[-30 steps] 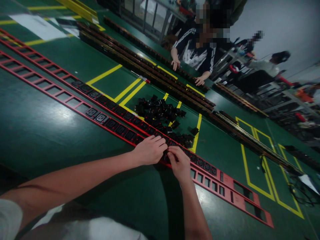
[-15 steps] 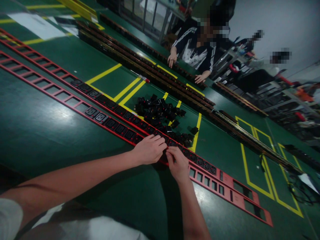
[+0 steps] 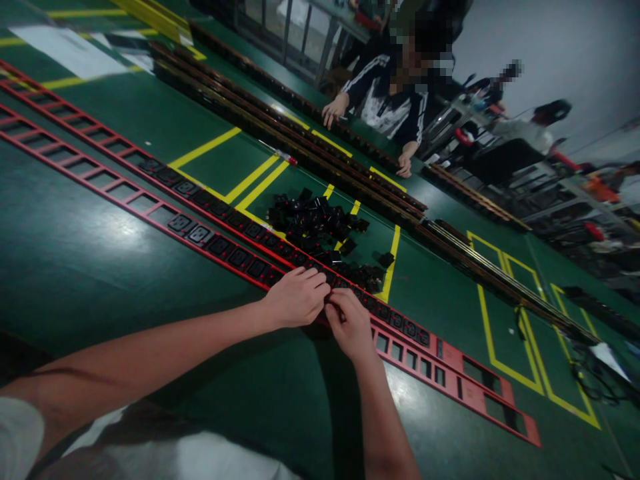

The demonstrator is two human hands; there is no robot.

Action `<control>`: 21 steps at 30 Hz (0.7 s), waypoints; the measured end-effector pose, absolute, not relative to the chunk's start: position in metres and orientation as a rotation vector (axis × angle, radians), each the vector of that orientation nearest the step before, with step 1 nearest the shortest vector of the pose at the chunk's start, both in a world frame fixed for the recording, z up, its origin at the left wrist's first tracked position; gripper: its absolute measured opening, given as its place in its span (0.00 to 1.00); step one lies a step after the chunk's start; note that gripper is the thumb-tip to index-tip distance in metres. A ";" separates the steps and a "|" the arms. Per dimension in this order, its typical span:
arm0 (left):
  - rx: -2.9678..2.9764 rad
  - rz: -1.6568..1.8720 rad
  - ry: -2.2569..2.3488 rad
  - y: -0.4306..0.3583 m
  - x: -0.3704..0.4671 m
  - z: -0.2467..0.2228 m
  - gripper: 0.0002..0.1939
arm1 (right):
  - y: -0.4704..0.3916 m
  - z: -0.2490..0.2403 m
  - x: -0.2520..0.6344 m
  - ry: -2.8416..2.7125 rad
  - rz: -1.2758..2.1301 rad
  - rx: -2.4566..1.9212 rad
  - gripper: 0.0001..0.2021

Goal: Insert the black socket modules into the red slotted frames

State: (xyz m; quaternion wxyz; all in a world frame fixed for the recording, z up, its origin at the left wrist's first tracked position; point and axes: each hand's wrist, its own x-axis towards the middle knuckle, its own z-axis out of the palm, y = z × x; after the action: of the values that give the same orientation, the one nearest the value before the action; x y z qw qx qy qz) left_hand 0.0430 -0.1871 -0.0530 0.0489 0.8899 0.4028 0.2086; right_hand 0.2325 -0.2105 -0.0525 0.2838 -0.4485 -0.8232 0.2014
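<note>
Two long red frames with rows of rectangular openings lie side by side on a green table. Black sockets fill much of the far frame point(image 3: 453, 354) and the middle of the near frame point(image 3: 470, 396). My left hand point(image 3: 299, 296) rests over the near frame, fingers curled and pressed together. Against its fingertips is my right hand point(image 3: 350, 321), thumb and fingers pinched over the same frame. Whatever lies between the fingertips is hidden. Just beyond the frames sits a loose pile of black sockets point(image 3: 320, 220).
Long dark strips point(image 3: 300, 160) cross the table beyond the pile, with a red-tipped screwdriver point(image 3: 285, 156) beside them. Opposite, a person's hands point(image 3: 336, 110) are over another strip. White paper point(image 3: 67, 52) lies far left; black cables point(image 3: 595, 380) lie far right.
My right hand has shifted slightly left, close against my left fingertips. Across the table, the other person's hands have moved and their fingers are more bent. The whole view has shifted a little.
</note>
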 end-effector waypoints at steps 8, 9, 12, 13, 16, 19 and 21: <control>2.715 0.632 1.255 -0.188 0.044 -0.053 0.05 | -0.209 -0.053 0.231 -2.195 0.598 -1.232 0.09; 2.717 0.634 1.252 -0.188 0.045 -0.053 0.05 | -0.208 -0.053 0.231 -2.192 0.603 -1.235 0.09; 2.723 0.634 1.249 -0.188 0.044 -0.054 0.05 | -0.207 -0.054 0.231 -2.184 0.612 -1.241 0.09; 2.723 0.634 1.250 -0.188 0.044 -0.054 0.05 | -0.207 -0.054 0.230 -2.183 0.614 -1.243 0.09; 2.721 0.627 1.248 -0.187 0.044 -0.054 0.05 | -0.207 -0.053 0.229 -2.188 0.610 -1.251 0.10; 2.717 0.625 1.246 -0.187 0.044 -0.053 0.05 | -0.206 -0.053 0.227 -2.189 0.581 -1.270 0.11; 2.715 0.631 1.248 -0.187 0.045 -0.053 0.05 | -0.205 -0.053 0.227 -2.189 0.562 -1.286 0.12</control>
State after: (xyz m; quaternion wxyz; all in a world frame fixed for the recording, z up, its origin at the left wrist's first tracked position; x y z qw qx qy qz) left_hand 0.0447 -0.1874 -0.0532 0.0437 0.8881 0.4083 0.2064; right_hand 0.2267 -0.2053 -0.0529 0.2673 -0.4766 -0.8112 0.2082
